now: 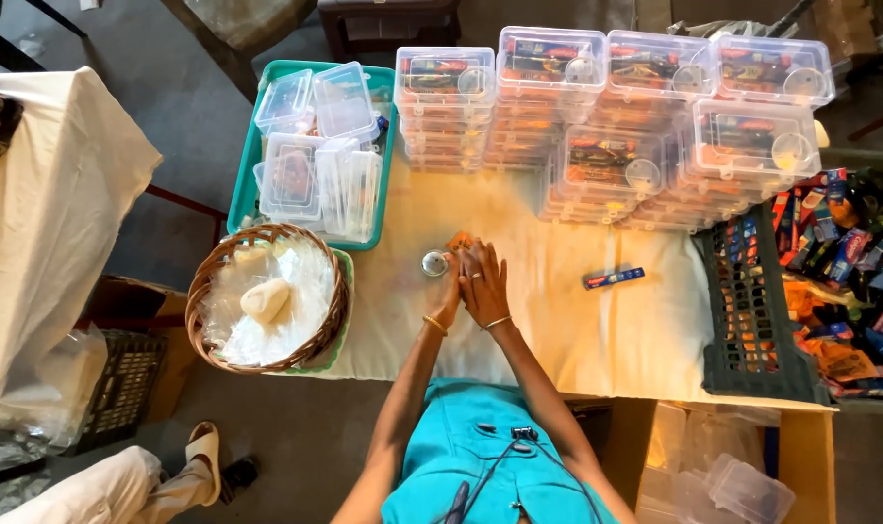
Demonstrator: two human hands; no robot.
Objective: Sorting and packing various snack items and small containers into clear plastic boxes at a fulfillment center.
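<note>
A: So, where are the hands?
B: The left hand (445,296) pinches a small round lid (434,263); the right hand (485,286) presses flat beside it, over an orange packet (458,240).
A: Advice?
B: Keep both low on the worktop (597,330).

From where I stand, the two hands press together so closely that the left hand (448,291) and right hand (484,283) hide whatever sits between the palms; only an orange corner (458,239) pokes out above the fingers. The small round clear piece (434,263) beside them is too tiny to make out. The lower boxes in the stacked clear boxes (616,126) blur together. A seated person's leg (101,490) is cut off at the bottom edge, and the dark crate (752,320) runs off the right side.
</note>
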